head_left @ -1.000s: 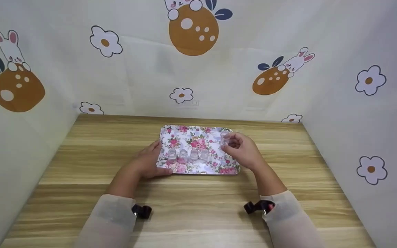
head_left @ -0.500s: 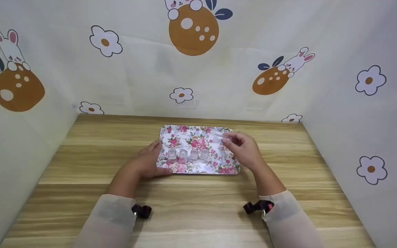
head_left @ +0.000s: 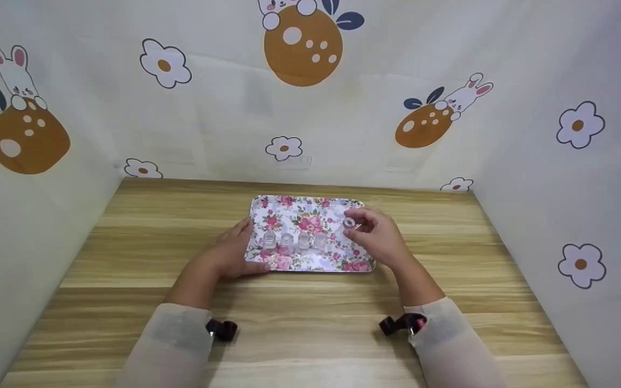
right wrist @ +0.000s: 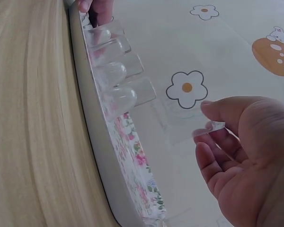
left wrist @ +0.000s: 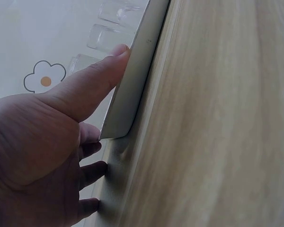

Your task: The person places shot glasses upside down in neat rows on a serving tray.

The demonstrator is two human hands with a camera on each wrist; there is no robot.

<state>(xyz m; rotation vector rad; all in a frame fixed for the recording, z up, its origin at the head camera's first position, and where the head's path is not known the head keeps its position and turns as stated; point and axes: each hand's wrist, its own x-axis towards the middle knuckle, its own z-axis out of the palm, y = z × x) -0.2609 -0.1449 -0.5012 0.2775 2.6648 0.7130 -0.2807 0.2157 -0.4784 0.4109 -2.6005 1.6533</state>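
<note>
A floral tray (head_left: 337,253) lies on the table, with several small clear shot glasses (head_left: 287,242) standing in a row on its front left part. My left hand (head_left: 233,253) holds the tray's front left corner; in the left wrist view its thumb (left wrist: 92,87) lies on the front rim and the fingertips are at the left side. Above the tray's right side, my right hand (head_left: 378,234) pinches another clear shot glass (head_left: 349,222) between thumb and fingers. That glass is tilted, one round end facing the head camera. In the right wrist view the held glass (right wrist: 210,128) is largely transparent.
The wood-grain table (head_left: 299,323) is enclosed by pale curtains (head_left: 224,118) printed with rabbits, oranges and flowers at the back and both sides. A black wrist camera (head_left: 224,330) sits on the left sleeve and another (head_left: 394,325) on the right.
The shot glass in my right hand has turned from upright, through lying sideways, to one round end facing the head camera. My left hand, the tray and the row of glasses have stayed put.
</note>
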